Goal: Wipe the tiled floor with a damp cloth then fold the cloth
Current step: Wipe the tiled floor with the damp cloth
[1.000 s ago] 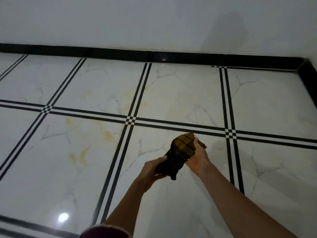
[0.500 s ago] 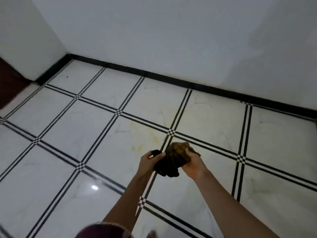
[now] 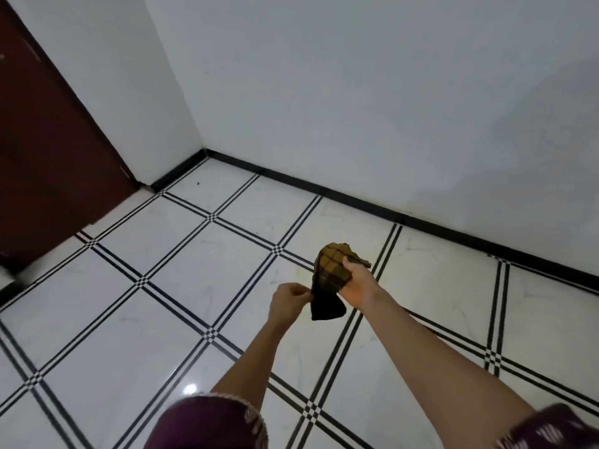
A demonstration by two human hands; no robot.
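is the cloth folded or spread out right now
Bunched, not spread flat or neatly folded: the cloth is gathered in the right hand, its dark end hanging, while the left hand pinches its edge.

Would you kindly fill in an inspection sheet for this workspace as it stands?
Surface: glossy white tiled floor with black double lines; faint yellowish mark on one tile.
Job's things: checked cloth, bunched, held above the floor.
Clutter: tiny dark speck near the corner.
Grippers: right hand grips the cloth; left hand pinches its dark lower edge.
Cables: nothing seen.
Surroundings: white walls, black skirting, dark red door at left.
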